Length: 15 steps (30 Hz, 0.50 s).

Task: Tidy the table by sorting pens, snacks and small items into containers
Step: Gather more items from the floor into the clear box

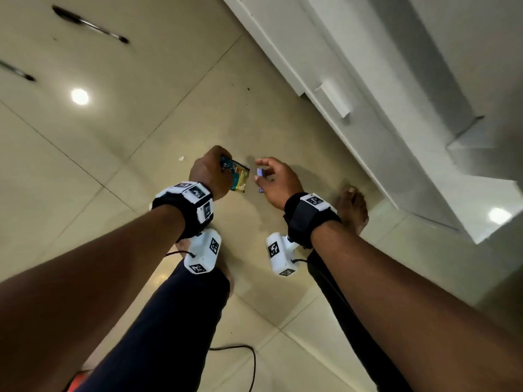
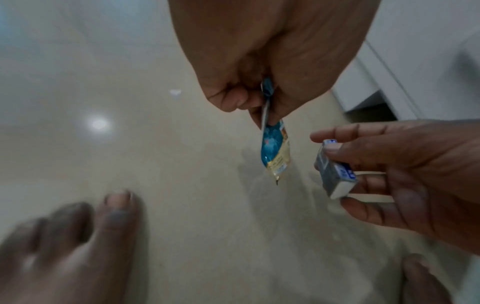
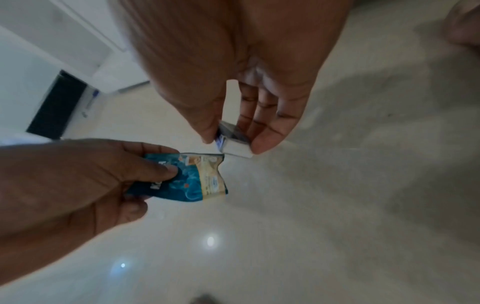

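Packet [image 1: 237, 174] hangs pinched in my left hand [image 1: 209, 171]; my right hand [image 1: 278, 181] pinches an eraser [image 1: 260, 174] just beside it, above the floor [image 1: 141, 123].

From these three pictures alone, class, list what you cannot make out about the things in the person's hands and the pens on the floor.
- Packet: the left hand covers its name in the head and right wrist views.
- Small box: the label is blurred, and the right hand hides most of it in the head view.
- Second pen: cut off by the head view's left edge.
- Containers: none in any view.
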Each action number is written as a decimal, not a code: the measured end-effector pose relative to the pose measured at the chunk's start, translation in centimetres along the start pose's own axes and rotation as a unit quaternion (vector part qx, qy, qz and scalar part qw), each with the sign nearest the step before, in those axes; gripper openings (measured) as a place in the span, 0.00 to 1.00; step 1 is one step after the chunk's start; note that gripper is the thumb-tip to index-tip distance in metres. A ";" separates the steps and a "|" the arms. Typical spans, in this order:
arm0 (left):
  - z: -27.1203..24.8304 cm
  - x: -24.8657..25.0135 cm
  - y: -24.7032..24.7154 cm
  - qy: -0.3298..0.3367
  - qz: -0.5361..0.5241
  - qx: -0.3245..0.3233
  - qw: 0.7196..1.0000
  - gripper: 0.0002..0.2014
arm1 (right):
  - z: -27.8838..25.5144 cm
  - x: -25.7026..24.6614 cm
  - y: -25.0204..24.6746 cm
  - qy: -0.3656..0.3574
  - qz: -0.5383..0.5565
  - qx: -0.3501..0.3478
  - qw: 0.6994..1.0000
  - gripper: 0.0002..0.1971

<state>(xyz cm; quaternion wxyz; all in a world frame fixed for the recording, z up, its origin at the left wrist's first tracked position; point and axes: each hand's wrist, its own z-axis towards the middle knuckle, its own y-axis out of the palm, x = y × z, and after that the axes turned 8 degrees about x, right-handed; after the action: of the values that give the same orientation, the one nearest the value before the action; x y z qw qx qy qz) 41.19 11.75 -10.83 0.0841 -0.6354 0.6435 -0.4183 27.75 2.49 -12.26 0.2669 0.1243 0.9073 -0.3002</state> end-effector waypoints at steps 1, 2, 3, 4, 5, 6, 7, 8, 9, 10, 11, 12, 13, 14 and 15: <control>-1.0 1.1 -1.6 0.020 -0.002 0.005 1.000 0.16 | -1.4 -1.2 -1.8 -0.005 0.022 0.012 1.000 0.15; -2.0 2.0 -3.2 0.032 -0.007 0.015 0.999 0.15 | -2.8 -2.5 -3.4 -0.014 0.044 0.026 0.999 0.14; -3.2 3.5 -5.4 0.046 -0.017 0.029 0.998 0.14 | -4.5 -4.1 -5.3 -0.026 0.069 0.044 0.996 0.12; -4.4 4.8 -7.3 0.063 -0.032 0.038 0.997 0.15 | -6.3 -5.6 -7.1 -0.034 0.093 0.059 0.993 0.11; -5.7 6.2 -9.5 0.085 -0.050 0.050 0.994 0.16 | -8.2 -7.1 -9.0 -0.043 0.125 0.066 0.989 0.10; -7.2 8.4 -12.2 0.113 -0.066 0.065 0.989 0.17 | -10.4 -9.2 -11.5 -0.058 0.156 0.071 0.984 0.08; -8.4 10.3 -14.4 0.142 -0.074 0.075 0.984 0.16 | -12.5 -10.8 -13.8 -0.078 0.174 0.074 0.979 0.08; -10.0 12.9 -17.0 0.164 -0.083 0.086 0.979 0.14 | -14.9 -12.9 -16.6 -0.101 0.183 0.074 0.975 0.08; -11.4 14.9 -19.0 0.177 -0.090 0.094 0.976 0.11 | -16.9 -14.7 -18.7 -0.125 0.181 0.071 0.973 0.08; -12.6 16.8 -20.9 0.191 -0.098 0.105 0.971 0.11 | -18.8 -16.3 -20.8 -0.150 0.179 0.074 0.969 0.09; -14.1 19.5 -22.7 0.205 -0.112 0.118 0.965 0.14 | -20.5 -18.0 -23.7 -0.176 0.169 0.086 0.966 0.09; -15.4 21.4 -24.0 0.216 -0.122 0.124 0.961 0.16 | -21.7 -19.3 -25.8 -0.197 0.162 0.097 0.962 0.09; -16.6 23.7 -25.3 0.228 -0.141 0.125 0.955 0.16 | -22.8 -20.6 -28.3 -0.208 0.159 0.109 0.959 0.08; -17.6 25.5 -26.2 0.243 -0.158 0.120 0.950 0.14 | -23.4 -21.4 -30.4 -0.212 0.160 0.120 0.957 0.08; -18.4 27.3 -26.8 0.259 -0.178 0.115 0.942 0.12 | -23.8 -22.1 -32.6 -0.209 0.166 0.136 0.954 0.07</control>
<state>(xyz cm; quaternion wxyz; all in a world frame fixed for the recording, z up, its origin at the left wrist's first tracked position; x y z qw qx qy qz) 44.55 -0.32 29.76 -0.0896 -0.5954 0.4668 -0.6477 23.69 -10.18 31.78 0.4771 0.2426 0.7484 -0.3917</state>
